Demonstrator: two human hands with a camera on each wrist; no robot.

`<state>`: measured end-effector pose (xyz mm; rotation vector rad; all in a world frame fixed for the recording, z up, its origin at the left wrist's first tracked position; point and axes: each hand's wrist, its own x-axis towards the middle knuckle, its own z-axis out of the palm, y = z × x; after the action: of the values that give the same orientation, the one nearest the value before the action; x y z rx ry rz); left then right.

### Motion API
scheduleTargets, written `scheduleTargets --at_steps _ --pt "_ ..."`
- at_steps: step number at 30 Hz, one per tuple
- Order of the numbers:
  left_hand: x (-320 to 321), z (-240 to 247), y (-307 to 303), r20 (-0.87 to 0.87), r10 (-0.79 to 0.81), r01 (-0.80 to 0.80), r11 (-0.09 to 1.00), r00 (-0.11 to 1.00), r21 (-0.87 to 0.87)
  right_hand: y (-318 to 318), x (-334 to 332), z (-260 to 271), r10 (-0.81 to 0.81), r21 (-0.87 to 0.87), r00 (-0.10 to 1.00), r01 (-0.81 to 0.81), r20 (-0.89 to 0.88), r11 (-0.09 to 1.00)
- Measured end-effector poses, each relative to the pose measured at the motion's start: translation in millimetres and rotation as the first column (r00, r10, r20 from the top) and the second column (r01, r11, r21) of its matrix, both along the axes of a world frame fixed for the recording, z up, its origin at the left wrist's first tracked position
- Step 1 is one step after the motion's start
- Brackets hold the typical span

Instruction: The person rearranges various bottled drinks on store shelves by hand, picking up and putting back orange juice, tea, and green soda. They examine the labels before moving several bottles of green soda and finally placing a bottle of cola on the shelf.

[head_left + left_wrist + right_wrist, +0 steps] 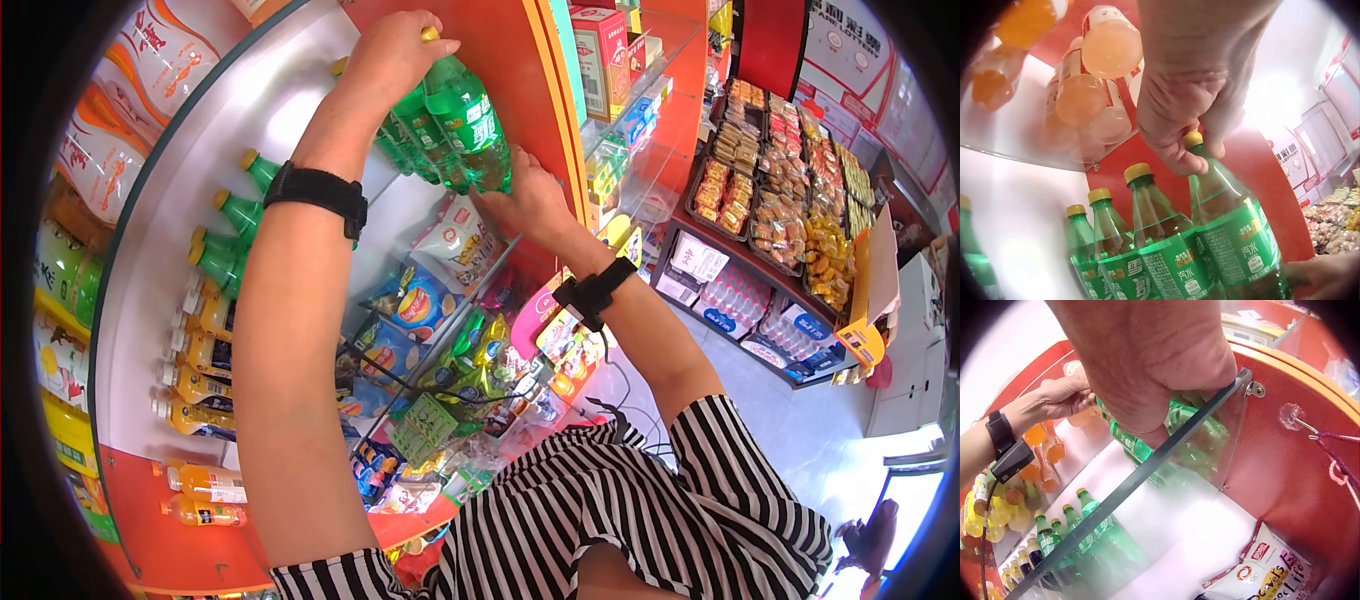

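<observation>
"Where's the green bottle from your left fingers?"

"Just below them; I'm pinching its yellow cap. It's tilted, beside other green bottles."

"And your right fingers?"

"They're by its base, low on the side. I can't tell whether they're gripping it."

An orange-red panel edges the curved, brightly lit shelving. At right, a pale, shiny floor lies below a dark-framed display stand; white cabinets stand at far right.
</observation>
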<state>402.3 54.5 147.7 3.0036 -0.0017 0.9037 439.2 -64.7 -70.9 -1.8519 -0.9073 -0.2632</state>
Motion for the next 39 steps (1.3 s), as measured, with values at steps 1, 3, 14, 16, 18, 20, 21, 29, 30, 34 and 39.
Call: scheduleTargets --at_steps 1,3,14,16,18,20,21,29,30,34,39 --pt "-0.6 -0.2 -0.1 -0.022 -0.015 0.015 1.000 1.000 -0.023 -1.4 -0.1 0.9 -0.005 -0.010 1.000 0.005 0.012 1.000" --pt "-7.2 -0.6 -0.8 -0.060 -0.010 0.003 0.992 0.998 -0.123 -3.3 -0.4 2.1 -0.010 -0.019 1.000 0.011 0.028 1.000" --pt "-73.3 12.9 11.8 0.047 0.041 -0.022 0.933 0.998 -0.359 4.6 2.1 -1.2 -0.044 -0.014 0.998 0.043 -0.049 0.999" --pt "-95.8 20.3 31.7 0.074 0.096 -0.065 0.937 0.993 -0.343 -3.0 -1.3 5.2 0.048 0.043 0.999 -0.047 -0.022 0.998" --pt "-115.9 26.6 48.8 0.110 0.162 -0.108 0.915 0.981 -0.388 -9.5 -10.2 12.9 0.040 0.119 0.999 -0.038 -0.011 0.992" --pt "-134.1 31.7 71.5 0.126 0.220 -0.164 0.922 0.967 -0.351 -14.2 -24.7 13.1 0.051 0.166 0.999 -0.051 0.009 0.985" --pt "-141.2 32.0 82.0 0.134 0.252 -0.199 0.926 0.958 -0.319 -15.5 -31.5 9.1 -0.093 0.222 0.985 0.059 0.144 0.973" --pt "-137.9 19.4 132.2 0.080 0.522 -0.527 0.847 0.849 0.068 6.9 -64.8 13.8 0.140 0.133 0.893 -0.215 0.428 0.968" --pt "-134.6 19.9 130.5 0.065 0.572 -0.575 0.815 0.818 0.074 10.5 -66.8 15.8 0.167 0.126 0.906 -0.231 0.388 0.965" --pt "-121.6 22.9 138.6 -0.102 0.727 -0.708 0.685 0.679 0.171 21.5 -64.2 4.1 0.182 0.096 0.898 -0.239 0.401 0.966" --pt "-113.0 12.6 183.2 -0.064 0.655 -0.634 0.748 0.753 0.198 23.5 -61.7 -3.5 0.161 0.100 0.903 -0.217 0.399 0.971"
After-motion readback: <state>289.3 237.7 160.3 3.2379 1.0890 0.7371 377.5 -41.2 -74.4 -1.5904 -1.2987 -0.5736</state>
